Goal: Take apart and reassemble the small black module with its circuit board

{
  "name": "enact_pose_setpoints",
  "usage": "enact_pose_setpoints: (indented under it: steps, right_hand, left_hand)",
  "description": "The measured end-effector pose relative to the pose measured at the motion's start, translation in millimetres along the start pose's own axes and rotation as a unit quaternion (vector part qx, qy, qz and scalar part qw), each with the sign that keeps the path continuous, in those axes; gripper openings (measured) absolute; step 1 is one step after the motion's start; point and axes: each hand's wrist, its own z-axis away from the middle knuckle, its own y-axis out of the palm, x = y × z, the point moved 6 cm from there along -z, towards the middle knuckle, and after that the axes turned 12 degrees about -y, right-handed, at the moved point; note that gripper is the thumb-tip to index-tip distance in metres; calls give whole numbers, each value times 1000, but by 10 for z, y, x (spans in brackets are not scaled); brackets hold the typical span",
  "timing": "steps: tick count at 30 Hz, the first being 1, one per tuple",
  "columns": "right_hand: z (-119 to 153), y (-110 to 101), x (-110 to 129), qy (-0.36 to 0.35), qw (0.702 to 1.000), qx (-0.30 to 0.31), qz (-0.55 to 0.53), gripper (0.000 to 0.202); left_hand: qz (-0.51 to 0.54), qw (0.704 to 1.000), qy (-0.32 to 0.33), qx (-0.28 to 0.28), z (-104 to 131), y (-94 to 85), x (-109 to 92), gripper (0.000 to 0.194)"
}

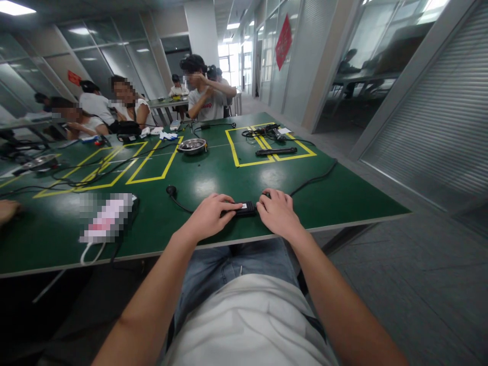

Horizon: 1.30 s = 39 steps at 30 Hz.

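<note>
A black power adapter [247, 208] with a small white label lies on the green table close to its front edge. My left hand [212, 216] grips its left end, thumb and forefinger along the casing. At the adapter's right end, the bent fingers of my right hand [280, 211] close around the cable where it joins; the exact grip is partly hidden. From there the black cable [314, 179] runs right and back across the table. On the left, a cord ends in a black plug [171, 190] lying beyond my left hand.
A metal bowl [192, 147] stands farther back. Yellow tape [238, 165] outlines rectangles holding a black bar [276, 151] and coiled cables [263, 133]. To the left lie a blurred-out phone-like object [107, 218] and another person's hand [8, 210]. Several people sit beyond.
</note>
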Motion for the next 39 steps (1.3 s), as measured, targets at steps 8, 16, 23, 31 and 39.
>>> enact_pose_setpoints:
  steps: [8,16,23,31,39]
  right_hand:
    - [-15,20,-10,-2,1000,-2,4,34]
    - [-6,-15,17,7,1000,-7,-7,35]
    - [-5,0,39,21,1000,-18,-7,42]
    - [0,-1,8,19,998,-51,-18,44]
    - [-11,0,-6,27,999,-37,-20,45]
  left_hand:
    - [40,999,-12,2,-77,25,2,33]
    - [39,982,-146,-110,-154,79,231,29]
    - [-101,948,-258,-155,62,38,74,32]
    - [-133,950,-267,-98,83,161,65,45]
    - [-170,943,-270,-94,81,162,40,48]
